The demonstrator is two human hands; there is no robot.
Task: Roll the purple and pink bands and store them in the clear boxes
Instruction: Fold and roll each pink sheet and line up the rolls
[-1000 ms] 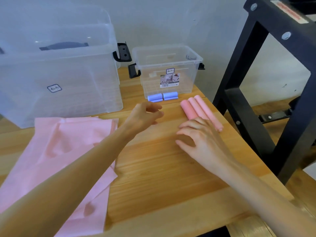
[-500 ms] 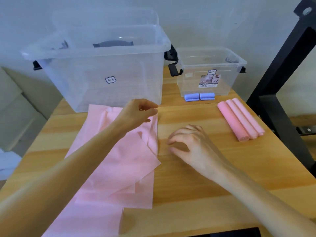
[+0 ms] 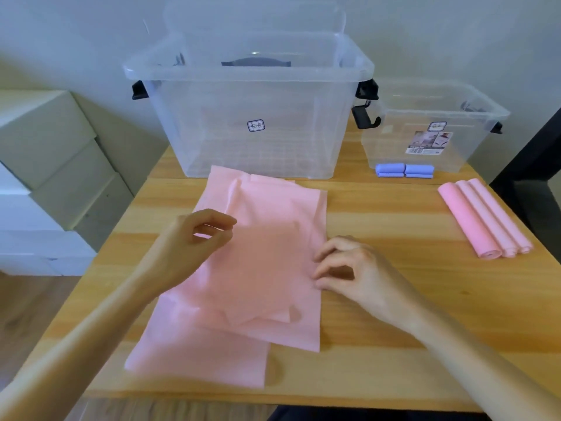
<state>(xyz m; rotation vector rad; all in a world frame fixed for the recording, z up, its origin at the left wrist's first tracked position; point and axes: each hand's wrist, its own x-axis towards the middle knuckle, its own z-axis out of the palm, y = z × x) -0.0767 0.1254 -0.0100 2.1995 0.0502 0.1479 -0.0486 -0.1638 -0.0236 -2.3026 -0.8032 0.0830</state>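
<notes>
Several flat pink bands (image 3: 258, 268) lie stacked and overlapping in the middle of the wooden table (image 3: 394, 314). My left hand (image 3: 194, 241) hovers over their left edge with loosely curled fingers and holds nothing. My right hand (image 3: 352, 268) is at their right edge, its curled fingertips touching the top band's border without gripping it. Three rolled pink bands (image 3: 482, 220) lie side by side at the right. Two rolled purple bands (image 3: 405, 171) sit in front of the small clear box (image 3: 391, 147). The large clear box (image 3: 258, 147) stands behind the flat bands.
Both boxes are open-topped with black side latches. A black metal frame (image 3: 534, 153) rises at the table's right edge. Pale stacked boxes (image 3: 45, 177) stand on the floor to the left. The table's front edge is near my body.
The view has swung left, away from the pink rolls. Both hands have moved left onto the flat pink bands, the right hand leaving the rolls and arriving at the bands' right edge.
</notes>
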